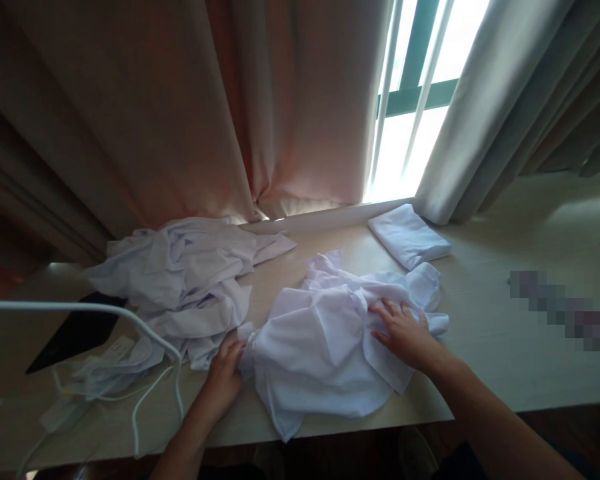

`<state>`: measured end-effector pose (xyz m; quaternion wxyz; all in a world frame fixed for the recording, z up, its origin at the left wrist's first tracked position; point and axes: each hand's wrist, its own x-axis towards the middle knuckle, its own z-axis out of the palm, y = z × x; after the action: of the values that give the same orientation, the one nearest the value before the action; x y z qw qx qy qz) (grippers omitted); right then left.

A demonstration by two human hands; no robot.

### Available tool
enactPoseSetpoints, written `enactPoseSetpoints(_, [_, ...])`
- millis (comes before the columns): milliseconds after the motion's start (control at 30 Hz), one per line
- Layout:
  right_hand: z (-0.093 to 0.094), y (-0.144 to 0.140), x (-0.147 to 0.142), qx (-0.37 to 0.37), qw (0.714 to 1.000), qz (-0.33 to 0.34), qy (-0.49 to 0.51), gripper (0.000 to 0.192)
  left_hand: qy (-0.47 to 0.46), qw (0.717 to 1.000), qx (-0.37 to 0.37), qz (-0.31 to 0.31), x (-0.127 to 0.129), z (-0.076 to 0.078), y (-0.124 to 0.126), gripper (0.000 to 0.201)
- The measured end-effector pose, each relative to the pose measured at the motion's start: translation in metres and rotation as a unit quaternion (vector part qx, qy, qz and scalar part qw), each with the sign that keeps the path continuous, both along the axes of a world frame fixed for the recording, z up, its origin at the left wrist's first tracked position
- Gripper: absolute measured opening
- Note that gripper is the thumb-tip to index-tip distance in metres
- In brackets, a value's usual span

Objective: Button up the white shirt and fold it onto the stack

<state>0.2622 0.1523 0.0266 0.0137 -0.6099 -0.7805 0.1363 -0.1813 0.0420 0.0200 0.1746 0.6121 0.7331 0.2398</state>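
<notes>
A crumpled white shirt (325, 340) lies spread on the table in front of me, its cloth bunched and folded over itself. At its left end my left hand (226, 368) is closed, the fingers pinching a bunched edge of the cloth. My right hand (403, 331) rests on the shirt's right part with its fingers stretched out and apart. Beyond it sits a neatly folded white cloth (410, 237), close to the window sill. A heap of rumpled white clothes (180, 267) lies at the left, apart from the shirt.
At the left are a flat black object (77, 330), clear plastic wrapping (113, 370) and a white cable (155, 343) arching above the pale table (485, 333). Long curtains (310, 100) hang behind, partly open at a bright window (420, 100). A blurred-out patch (565, 310) covers something at the right.
</notes>
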Motion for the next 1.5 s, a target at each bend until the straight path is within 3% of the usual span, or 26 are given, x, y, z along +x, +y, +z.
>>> enactPoseSetpoints(133, [-0.010,0.001,0.006,0.012,1.000,-0.026,-0.001,0.058,0.028,1.000,-0.005,0.010,0.005,-0.009,0.012,0.053])
enactPoseSetpoints(300, [-0.004,-0.004,0.006,0.015,0.998,-0.066,0.004,0.058,-0.033,0.990,-0.118,0.067,0.036,0.003,0.015,0.067])
enactPoseSetpoints(367, [0.002,-0.010,0.002,0.027,0.996,-0.076,0.023,0.056,-0.032,0.985,-0.143,0.091,0.043,0.011,0.011,0.057])
enactPoseSetpoints(433, [0.009,-0.018,-0.003,0.050,0.994,-0.075,0.058,0.050,-0.012,0.984,-0.152,0.097,0.045,0.017,0.004,0.034])
enactPoseSetpoints(500, [0.016,-0.025,-0.009,0.074,0.990,-0.063,0.103,0.042,0.015,0.986,-0.142,0.089,0.042,0.020,-0.002,0.017])
enactPoseSetpoints(567, [0.025,-0.031,-0.015,0.096,0.983,-0.047,0.150,0.034,0.038,0.990,-0.097,0.093,0.039,0.022,-0.009,0.015])
enactPoseSetpoints(667, [0.041,-0.040,-0.027,0.158,0.960,-0.032,0.229,0.029,-0.047,0.989,0.011,0.143,0.041,0.027,-0.014,0.015])
enactPoseSetpoints(767, [0.056,-0.053,-0.043,0.239,0.915,-0.006,0.324,0.026,-0.213,0.952,0.087,0.202,0.053,0.036,-0.015,0.028])
enactPoseSetpoints(833, [0.061,-0.062,-0.051,0.251,0.891,0.034,0.377,0.025,-0.281,0.920,0.128,0.240,0.062,0.047,-0.015,0.037])
enactPoseSetpoints(1000, [0.068,-0.082,-0.062,0.216,0.867,0.115,0.433,0.032,-0.448,0.821,0.191,0.299,0.083,0.102,-0.024,0.041])
enactPoseSetpoints(1133, [0.080,-0.100,-0.072,0.198,0.848,0.207,0.446,0.053,-0.507,0.811,0.180,0.231,0.115,0.150,-0.039,0.042])
enactPoseSetpoints(1200, [0.084,-0.107,-0.080,0.200,0.832,0.272,0.440,0.072,-0.531,0.811,0.157,0.190,0.138,0.165,-0.045,0.043])
enactPoseSetpoints(1267, [0.086,-0.108,-0.090,0.209,0.818,0.289,0.451,0.077,-0.554,0.816,0.107,0.129,0.160,0.171,-0.045,0.045])
enactPoseSetpoints(1367, [0.085,-0.099,-0.106,0.174,0.803,0.212,0.529,0.050,-0.556,0.827,0.079,0.034,0.179,0.168,-0.034,0.048])
enactPoseSetpoints(1433, [0.085,-0.088,-0.116,0.109,0.782,0.122,0.601,0.031,-0.504,0.859,0.091,-0.017,0.181,0.157,-0.018,0.047])
enactPoseSetpoints(1500, [0.085,-0.075,-0.126,0.035,0.743,0.033,0.667,0.032,-0.418,0.901,0.107,-0.055,0.177,0.143,0.000,0.045])
